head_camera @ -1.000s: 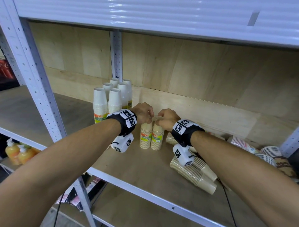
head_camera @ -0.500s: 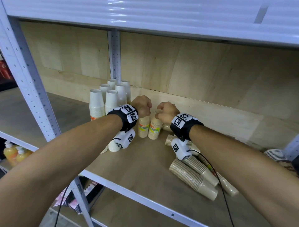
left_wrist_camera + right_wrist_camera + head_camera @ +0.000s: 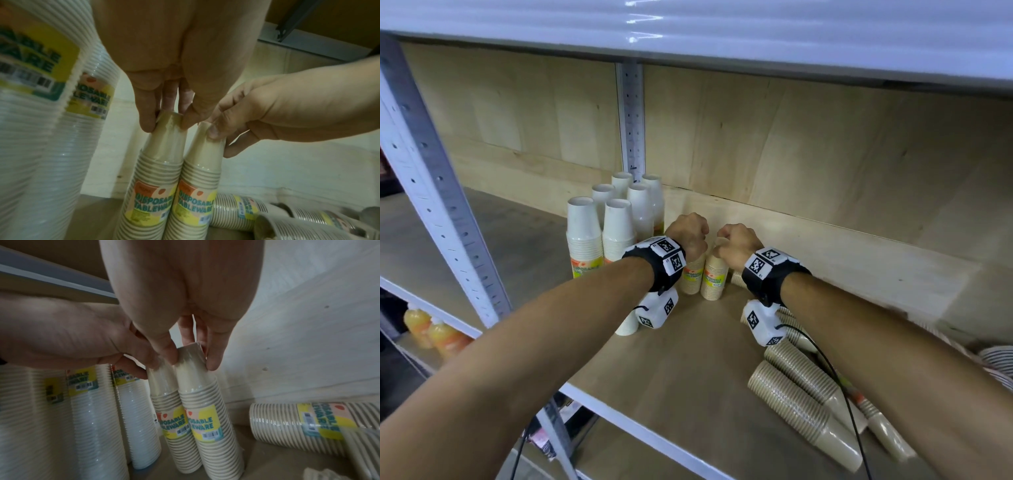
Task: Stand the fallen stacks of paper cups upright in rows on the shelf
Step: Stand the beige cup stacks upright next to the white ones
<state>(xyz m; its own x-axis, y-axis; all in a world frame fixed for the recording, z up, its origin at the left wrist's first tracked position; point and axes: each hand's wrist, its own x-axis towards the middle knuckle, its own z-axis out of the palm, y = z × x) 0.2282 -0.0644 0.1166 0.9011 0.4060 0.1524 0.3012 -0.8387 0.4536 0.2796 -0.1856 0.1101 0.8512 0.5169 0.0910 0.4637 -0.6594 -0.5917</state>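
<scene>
Two wrapped beige cup stacks stand upright side by side near the shelf's back board. My left hand [image 3: 690, 233] [image 3: 164, 120] pinches the top of the left beige stack [image 3: 692, 274] [image 3: 152, 181]. The top of the right beige stack [image 3: 716, 277] [image 3: 207, 418] is pinched by my right hand [image 3: 734, 241] [image 3: 191, 356]. Both stacks lean slightly together, bases on the shelf board [image 3: 688, 370]. Several white cup stacks [image 3: 616, 226] stand upright in rows to the left. Fallen beige stacks [image 3: 801, 411] [image 3: 304, 420] lie at the right.
A white perforated upright [image 3: 631, 120] rises behind the white stacks; another upright [image 3: 438, 205] stands at front left. The upper shelf [image 3: 722, 31] hangs low overhead. Striped paper plates [image 3: 996, 359] sit at far right. Orange bottles [image 3: 431, 330] stand on a lower shelf.
Both hands have carried the two beige stacks further back toward the rear board, beside the white stacks. The grips are unchanged.
</scene>
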